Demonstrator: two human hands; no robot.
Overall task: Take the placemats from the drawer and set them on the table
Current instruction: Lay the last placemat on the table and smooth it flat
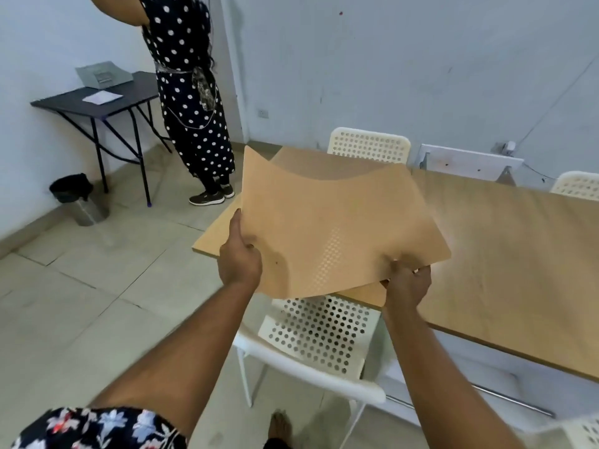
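Note:
A tan, flexible placemat sags in the air above the near left corner of the light wooden table. My left hand grips the mat's left edge, thumb on top. Its near right corner is pinched by my right hand. The mat's far edge curls upward and its near edge hangs past the table edge. No drawer is in view.
A white perforated chair stands tucked under the table just below my hands. Two more white chairs line the far side. A person in a dotted dress stands by a black folding table; a bin sits on the floor.

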